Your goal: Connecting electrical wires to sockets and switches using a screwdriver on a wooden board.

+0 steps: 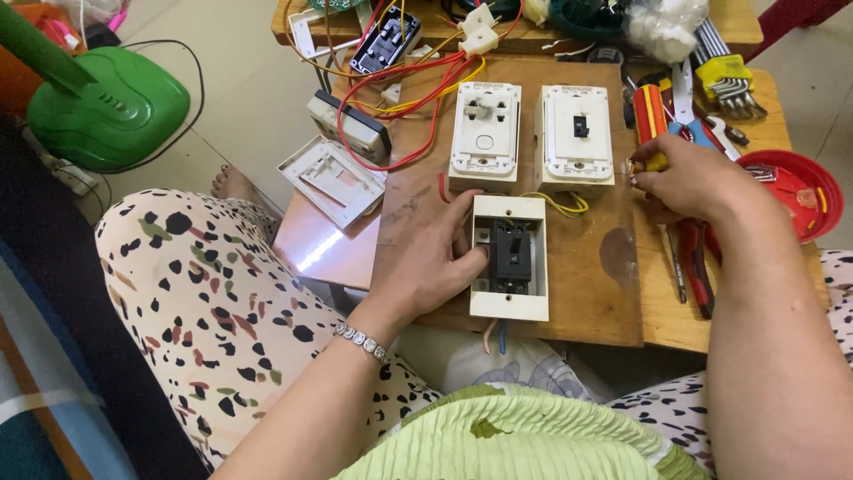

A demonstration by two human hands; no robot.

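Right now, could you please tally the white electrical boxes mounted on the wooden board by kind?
Breaker box with black switch, under the left hand: 1
Socket box: 1
Small black switch box: 1
Total: 3

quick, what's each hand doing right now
Left hand: open, fingers resting on the left edge of the white breaker box, not gripping it.
Right hand: closed around a red and yellow screwdriver.
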